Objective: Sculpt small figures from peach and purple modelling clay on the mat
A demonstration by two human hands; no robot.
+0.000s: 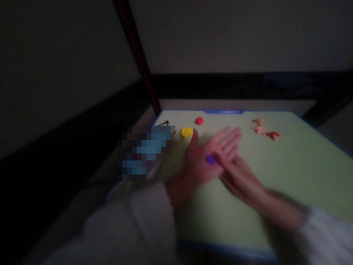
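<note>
My left hand [204, 160] is held palm up over the table, its fingers stretched out and its thumb apart. On that palm lies a small, flat, purple piece of modelling clay [210, 159]. My right hand [239, 175] comes in from the right, with its thumb side at the clay's right edge, seemingly pressing it against the palm. The right fingers are partly hidden and blurred by the left hand's edge. Beyond my left thumb is a yellow lump of modelling clay [186, 132], and a red lump [199, 120] sits farther back.
The pale green table [292, 176] has a blue rim. Several peach-coloured clay pieces [259, 129] lie at its back right, beside a red-and-peach piece [273, 135]. A pixelated blue object [150, 147] stands at the left edge. A dark red pole [138, 55] rises behind.
</note>
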